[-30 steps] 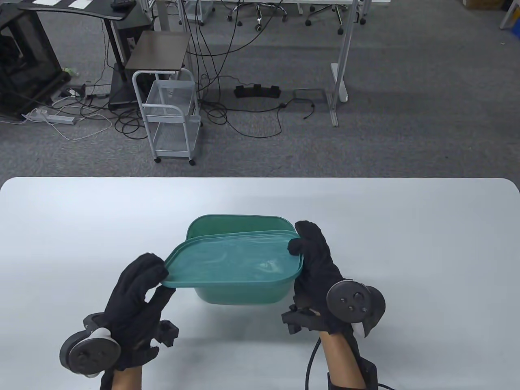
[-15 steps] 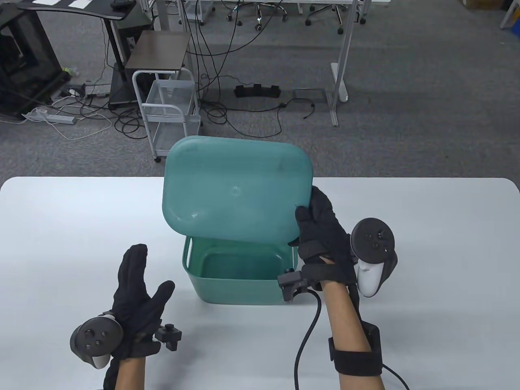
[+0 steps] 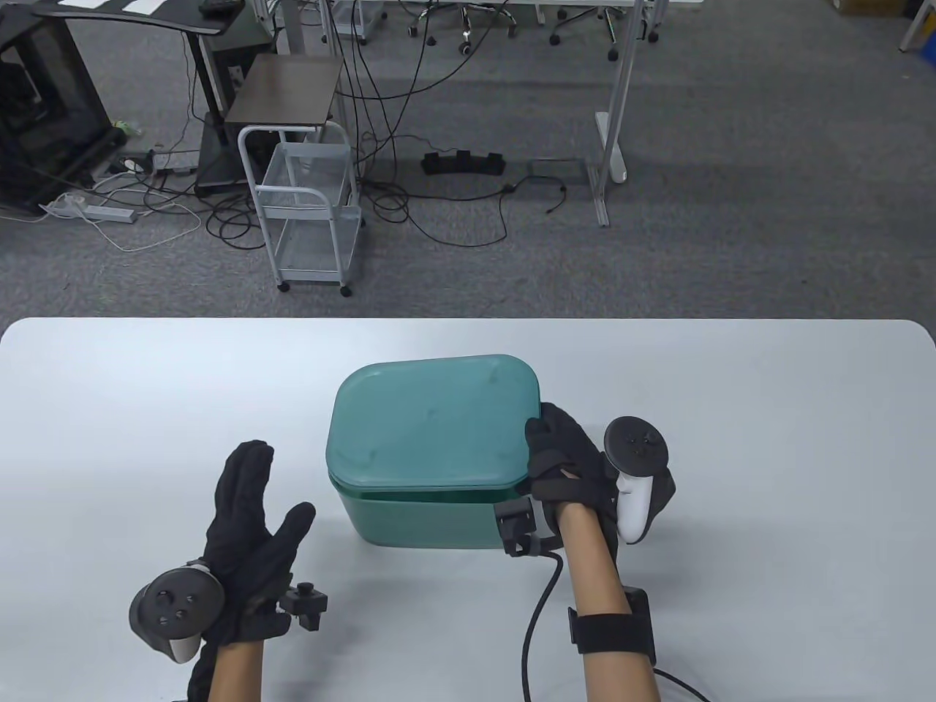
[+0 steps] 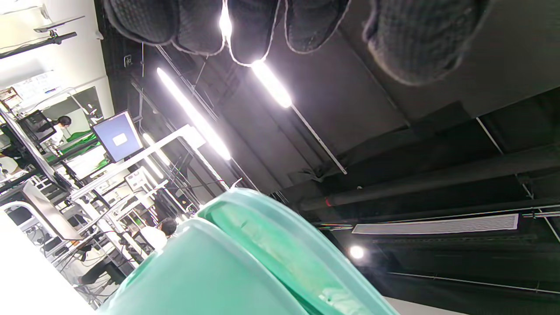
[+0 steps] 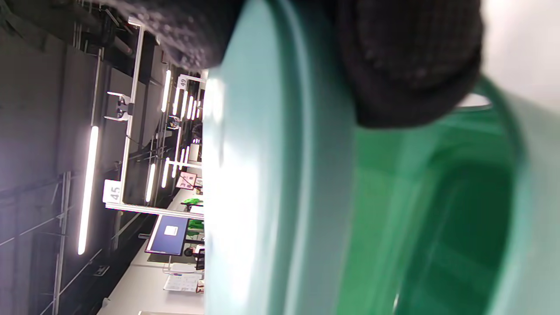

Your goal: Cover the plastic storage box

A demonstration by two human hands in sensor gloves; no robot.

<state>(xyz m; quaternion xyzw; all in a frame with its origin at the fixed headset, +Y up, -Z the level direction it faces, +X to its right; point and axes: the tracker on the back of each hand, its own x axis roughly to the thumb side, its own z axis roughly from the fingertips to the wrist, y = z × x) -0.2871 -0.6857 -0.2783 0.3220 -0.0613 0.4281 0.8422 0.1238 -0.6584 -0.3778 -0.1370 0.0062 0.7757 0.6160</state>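
Note:
A green plastic storage box stands on the white table in the table view. Its green lid lies on top of the box. My right hand grips the lid's right edge at the near right corner; the right wrist view shows the fingers clamped over the lid, with a small gap to the box there. My left hand is open, palm facing the box, fingers spread, left of the box and apart from it. In the left wrist view the box and lid show below the fingers.
The table's far edge runs behind the box. Beyond it on the floor stand a white wire cart, desk legs and cables. A cable trails from my right wrist across the table.
My left hand let go of the lid and drew back, open. My right hand raised the lid upright behind the box, then lowered it flat onto the box.

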